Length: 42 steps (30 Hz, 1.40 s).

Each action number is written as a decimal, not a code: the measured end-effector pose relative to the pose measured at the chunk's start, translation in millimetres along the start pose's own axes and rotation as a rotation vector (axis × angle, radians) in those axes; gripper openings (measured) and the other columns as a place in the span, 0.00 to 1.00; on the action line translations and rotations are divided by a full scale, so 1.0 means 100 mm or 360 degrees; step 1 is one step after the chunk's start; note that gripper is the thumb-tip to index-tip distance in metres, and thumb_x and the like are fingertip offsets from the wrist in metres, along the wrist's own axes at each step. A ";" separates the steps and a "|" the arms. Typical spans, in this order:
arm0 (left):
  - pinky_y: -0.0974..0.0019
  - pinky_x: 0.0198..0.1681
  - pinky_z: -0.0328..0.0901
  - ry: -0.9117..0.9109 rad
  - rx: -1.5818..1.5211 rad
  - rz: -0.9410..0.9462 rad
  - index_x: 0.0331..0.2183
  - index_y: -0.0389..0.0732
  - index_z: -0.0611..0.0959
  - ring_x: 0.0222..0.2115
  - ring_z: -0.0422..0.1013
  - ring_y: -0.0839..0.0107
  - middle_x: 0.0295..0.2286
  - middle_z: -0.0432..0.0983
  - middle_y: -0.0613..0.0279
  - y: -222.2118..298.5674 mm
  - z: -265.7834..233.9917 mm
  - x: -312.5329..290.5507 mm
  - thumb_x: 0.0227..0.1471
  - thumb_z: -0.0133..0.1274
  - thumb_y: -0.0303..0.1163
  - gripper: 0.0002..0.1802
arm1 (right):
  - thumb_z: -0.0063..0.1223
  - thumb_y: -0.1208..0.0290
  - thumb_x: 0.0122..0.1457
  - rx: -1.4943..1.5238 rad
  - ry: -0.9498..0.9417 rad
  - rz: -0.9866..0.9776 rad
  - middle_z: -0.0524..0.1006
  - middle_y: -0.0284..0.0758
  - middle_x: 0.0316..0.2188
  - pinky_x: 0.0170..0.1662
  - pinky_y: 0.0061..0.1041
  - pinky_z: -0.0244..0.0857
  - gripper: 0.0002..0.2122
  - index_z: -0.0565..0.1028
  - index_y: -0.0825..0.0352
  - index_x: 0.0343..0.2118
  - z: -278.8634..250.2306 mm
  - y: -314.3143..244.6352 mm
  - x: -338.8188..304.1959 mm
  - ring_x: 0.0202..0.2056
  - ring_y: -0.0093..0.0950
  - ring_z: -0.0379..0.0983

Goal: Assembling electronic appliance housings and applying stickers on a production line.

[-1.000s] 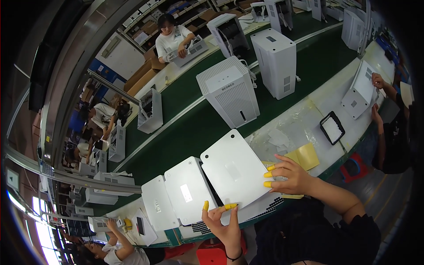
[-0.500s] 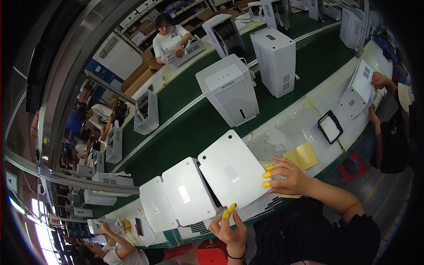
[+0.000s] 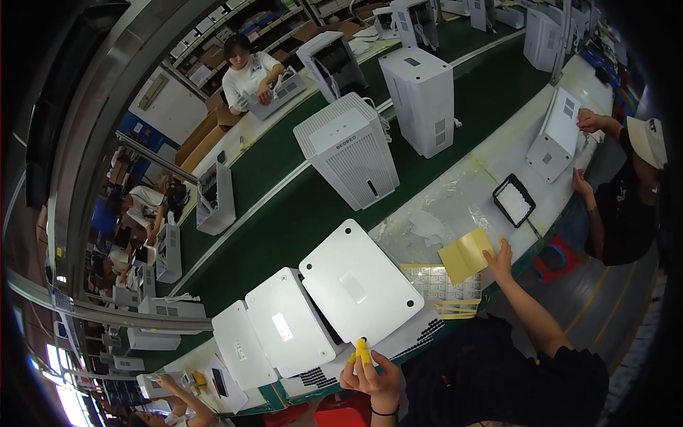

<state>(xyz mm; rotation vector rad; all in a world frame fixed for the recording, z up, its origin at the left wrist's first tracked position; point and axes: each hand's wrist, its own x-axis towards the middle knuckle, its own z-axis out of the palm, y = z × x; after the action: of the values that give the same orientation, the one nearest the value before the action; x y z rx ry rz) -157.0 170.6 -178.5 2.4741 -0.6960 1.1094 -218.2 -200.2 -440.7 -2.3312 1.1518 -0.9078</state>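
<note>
A white appliance panel point(image 3: 384, 285) with round black feet at its corners lies on the bench before me, leaning over the edge of a second white panel point(image 3: 274, 324). At its near corner my left hand point(image 3: 373, 381) presses yellow-covered fingertips against a black foot point(image 3: 363, 340), thumb apart. My right hand point(image 3: 500, 265) is at the right edge of a creased yellow sheet point(image 3: 462, 256), fingers spread and at least one fingertip covered in yellow. Beneath that sheet lies a sheet of small pale labels point(image 3: 427, 279). Rows of small black dots point(image 3: 420, 336) run along the bench's front edge.
A third white panel point(image 3: 238, 349) lies farther left. Tall white appliances point(image 3: 348, 153) stand on the green conveyor point(image 3: 277, 228) beyond. A black-rimmed tray point(image 3: 514, 201) sits to the right, near a co-worker point(image 3: 626, 192) handling another unit. Red stools point(image 3: 551, 260) stand below the bench.
My right hand has left the panel's right corner, baring a black foot there, and moved to the yellow sheet. My left hand stays at the near corner. The whole view has shifted slightly.
</note>
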 end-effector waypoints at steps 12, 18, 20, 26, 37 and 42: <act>0.52 0.44 0.57 0.0063 -0.0040 -0.0070 0.45 0.41 0.67 0.43 0.65 0.53 0.38 0.73 0.52 0.02 0.00 -0.05 0.43 0.53 0.19 0.25 | 0.59 0.69 0.49 0.0402 -0.0642 0.0287 0.71 0.42 0.39 0.45 0.31 0.63 0.20 0.70 0.70 0.45 -0.33 -0.72 0.12 0.41 0.38 0.68; 0.56 0.47 0.63 -0.0365 -0.1471 0.0113 0.47 0.35 0.68 0.41 0.70 0.52 0.42 0.71 0.45 0.30 -0.03 0.02 0.44 0.54 0.18 0.26 | 0.53 0.60 0.56 0.0405 -0.0820 -0.0612 0.71 0.40 0.48 0.53 0.32 0.60 0.23 0.68 0.67 0.51 -1.22 -1.44 0.36 0.49 0.34 0.67; 0.56 0.51 0.60 -0.0597 -0.1672 -0.0134 0.48 0.34 0.66 0.45 0.67 0.53 0.45 0.67 0.45 0.42 -0.06 0.15 0.45 0.53 0.16 0.27 | 0.61 0.80 0.34 0.0846 -0.0279 -0.1172 0.71 0.35 0.29 0.35 0.28 0.64 0.12 0.73 0.65 0.26 -1.78 -2.04 0.38 0.33 0.36 0.67; 0.54 0.58 0.54 -0.0721 -0.2257 -0.0542 0.55 0.36 0.55 0.52 0.60 0.59 0.52 0.57 0.50 0.59 -0.01 0.41 0.45 0.54 0.16 0.38 | 0.59 0.80 0.32 0.0862 0.0252 -0.1422 0.69 0.31 0.27 0.31 0.29 0.63 0.09 0.71 0.62 0.17 -2.30 -2.41 0.14 0.31 0.32 0.64; 0.63 0.47 0.63 -0.0623 -0.2787 -0.1057 0.53 0.40 0.57 0.49 0.61 0.65 0.49 0.57 0.55 0.65 -0.18 0.70 0.40 0.55 0.07 0.41 | 0.59 0.77 0.36 0.0739 0.0446 -0.1492 0.71 0.31 0.32 0.38 0.34 0.67 0.09 0.69 0.61 0.18 -2.38 -2.49 0.00 0.34 0.32 0.65; 0.66 0.43 0.64 -0.0576 -0.2828 -0.1054 0.52 0.40 0.58 0.45 0.63 0.66 0.47 0.57 0.57 0.63 -0.15 0.69 0.39 0.55 0.07 0.40 | 0.53 0.84 0.34 0.0846 0.0305 -0.1087 0.72 0.34 0.34 0.40 0.32 0.65 0.11 0.70 0.63 0.22 -2.27 -2.55 -0.06 0.36 0.36 0.66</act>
<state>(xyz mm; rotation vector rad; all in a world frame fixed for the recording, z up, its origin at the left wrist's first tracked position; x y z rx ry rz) -161.8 105.7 -108.9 1.0531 -0.4576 -0.3086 -236.9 -57.2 -131.1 -2.2040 0.0841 -1.4713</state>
